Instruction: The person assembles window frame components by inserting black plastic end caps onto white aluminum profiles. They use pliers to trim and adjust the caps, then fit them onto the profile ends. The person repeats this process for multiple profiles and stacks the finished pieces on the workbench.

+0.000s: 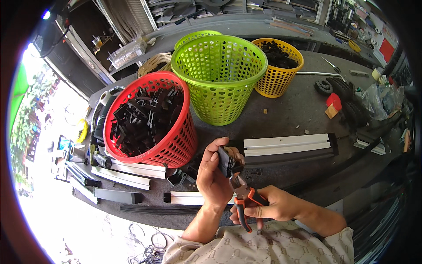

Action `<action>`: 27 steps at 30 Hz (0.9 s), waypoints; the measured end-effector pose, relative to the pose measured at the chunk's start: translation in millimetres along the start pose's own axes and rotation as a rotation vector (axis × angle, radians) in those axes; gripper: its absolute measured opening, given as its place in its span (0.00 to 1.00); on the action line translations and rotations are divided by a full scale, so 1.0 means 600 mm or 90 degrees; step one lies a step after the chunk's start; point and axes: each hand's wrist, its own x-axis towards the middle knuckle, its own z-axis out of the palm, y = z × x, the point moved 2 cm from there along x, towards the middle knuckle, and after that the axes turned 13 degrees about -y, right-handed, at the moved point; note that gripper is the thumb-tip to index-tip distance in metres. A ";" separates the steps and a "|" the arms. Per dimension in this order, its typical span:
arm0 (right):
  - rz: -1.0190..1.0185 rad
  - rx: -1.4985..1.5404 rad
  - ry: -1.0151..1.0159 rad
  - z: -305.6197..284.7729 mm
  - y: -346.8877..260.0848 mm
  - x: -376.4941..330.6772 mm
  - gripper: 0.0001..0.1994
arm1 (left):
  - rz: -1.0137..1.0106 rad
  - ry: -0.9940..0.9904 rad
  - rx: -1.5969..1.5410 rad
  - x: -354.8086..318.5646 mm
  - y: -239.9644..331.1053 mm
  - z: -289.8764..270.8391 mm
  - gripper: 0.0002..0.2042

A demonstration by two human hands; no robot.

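Observation:
My left hand is closed around a small black plastic piece, held up in front of me with its flat side facing left. In my right hand is a pair of pliers with orange and black handles. The jaws point up and meet the lower edge of the black piece; whether they bite on it I cannot tell. To the left of my left hand stands a red basket heaped with similar black pieces. A few loose black pieces lie on the table between them.
A green basket stands behind my hands, with a yellow basket of black parts to its right. White and black profile strips lie on the dark table. Tape rolls, a red-topped block and plastic bags sit at right.

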 end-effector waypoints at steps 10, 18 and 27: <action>-0.054 0.203 -0.153 -0.003 0.015 0.007 0.20 | 0.085 -0.114 -0.123 0.003 -0.005 0.005 0.13; -0.069 0.279 -0.171 0.008 0.039 0.012 0.22 | 0.068 -0.138 -0.060 0.013 0.006 0.014 0.09; -0.069 0.413 -0.151 0.036 0.056 0.021 0.23 | 0.093 -0.116 -0.038 0.014 -0.001 0.025 0.10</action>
